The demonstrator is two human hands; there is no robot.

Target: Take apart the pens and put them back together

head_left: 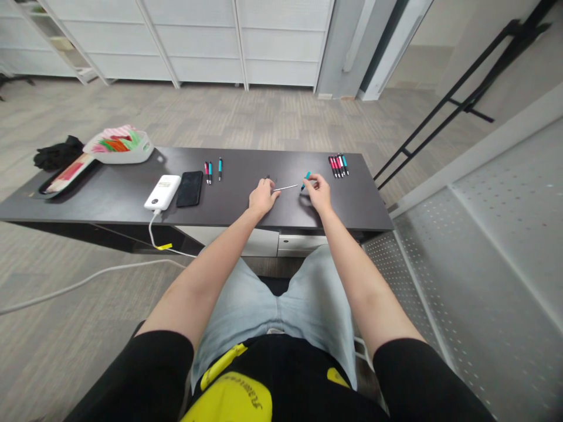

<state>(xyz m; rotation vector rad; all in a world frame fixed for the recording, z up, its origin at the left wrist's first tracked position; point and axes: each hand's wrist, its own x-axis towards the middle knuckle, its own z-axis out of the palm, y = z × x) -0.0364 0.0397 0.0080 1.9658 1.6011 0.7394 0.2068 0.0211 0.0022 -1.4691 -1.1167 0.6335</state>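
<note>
My left hand [263,196] rests on the dark table [132,202] with its fingers pinched on the end of a thin white pen refill [285,187]. The refill points right toward my right hand [317,192], which is closed on a blue pen barrel [305,180]. A small dark part [268,176] lies just beyond my left hand. Several red and blue pens [338,165] lie in a group at the far right of the table. Three more pens [211,170] lie to the left of my hands.
A white power bank [162,192] with a white cable [88,281] and a black phone [190,188] lie left of centre. A white tray of coloured pieces [118,145], a flat pack [65,174] and black cloth [57,153] sit far left. A perforated metal panel [484,264] stands right.
</note>
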